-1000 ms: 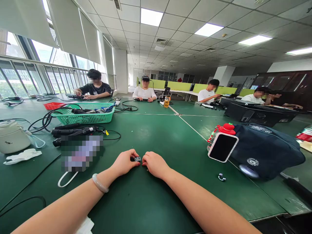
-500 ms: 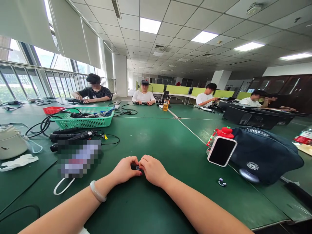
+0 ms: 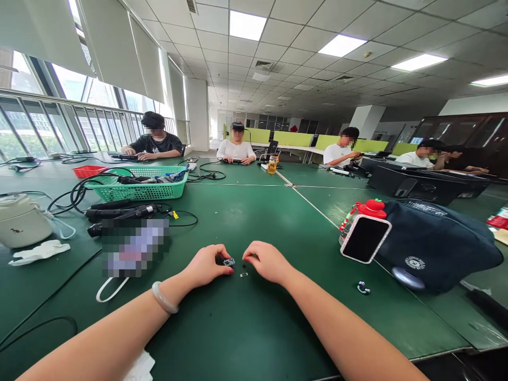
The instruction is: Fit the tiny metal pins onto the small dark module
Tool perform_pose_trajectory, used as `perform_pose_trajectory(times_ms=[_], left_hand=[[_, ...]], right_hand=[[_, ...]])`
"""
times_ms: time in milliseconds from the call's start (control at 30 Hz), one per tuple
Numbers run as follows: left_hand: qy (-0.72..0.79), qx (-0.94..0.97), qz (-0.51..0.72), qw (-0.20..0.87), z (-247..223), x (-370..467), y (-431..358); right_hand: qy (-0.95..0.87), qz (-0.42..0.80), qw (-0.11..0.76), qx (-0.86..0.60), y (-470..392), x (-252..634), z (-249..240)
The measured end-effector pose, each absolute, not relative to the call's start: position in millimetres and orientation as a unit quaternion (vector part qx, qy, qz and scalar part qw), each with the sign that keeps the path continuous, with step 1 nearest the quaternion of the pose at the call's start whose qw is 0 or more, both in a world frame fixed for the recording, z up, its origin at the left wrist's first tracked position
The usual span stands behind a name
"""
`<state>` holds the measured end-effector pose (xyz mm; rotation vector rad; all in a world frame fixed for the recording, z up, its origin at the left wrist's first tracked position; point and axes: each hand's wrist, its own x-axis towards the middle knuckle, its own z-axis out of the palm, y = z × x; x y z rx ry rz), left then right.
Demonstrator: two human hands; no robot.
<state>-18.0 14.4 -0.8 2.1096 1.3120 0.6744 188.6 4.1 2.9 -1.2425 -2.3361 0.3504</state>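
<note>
My left hand, with a bracelet on its wrist, holds a small dark electronic part between thumb and fingers, just above the green table. To its right my right hand is closed, fingertips pinched together; anything between them is too small to make out. A tiny dark piece shows just below those fingertips. Between the hands a small pale rectangular piece lies on the table.
At left are a green basket, black devices with cables, a blurred pouch and a pale pot. At right stand a phone against a red-capped bottle and a dark bag. People sit around the far side.
My right hand has come away from my left hand and moved right. The part in my left hand and the pale piece now show. The view has shifted slightly.
</note>
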Motion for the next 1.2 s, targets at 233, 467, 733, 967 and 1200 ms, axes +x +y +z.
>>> perform_pose_trajectory(times_ms=[233,467,733,967,1200], left_hand=[[0.486,0.783,0.253,0.294,-2,-18,16],[0.487,0.785,0.249,0.292,-1,-17,15],[0.474,0.773,0.268,0.326,-3,-17,15],[0.416,0.727,0.316,0.446,-1,-14,15],[0.373,0.639,0.357,0.570,-5,-15,16]], right_hand=[[-0.854,0.213,0.163,-0.447,3,199,1],[-0.836,0.147,0.208,-0.486,7,184,-11],[-0.802,0.212,0.312,-0.463,1,172,-11],[-0.753,0.239,0.428,-0.439,-8,161,-7],[-0.777,0.198,0.454,-0.388,-9,163,-9]])
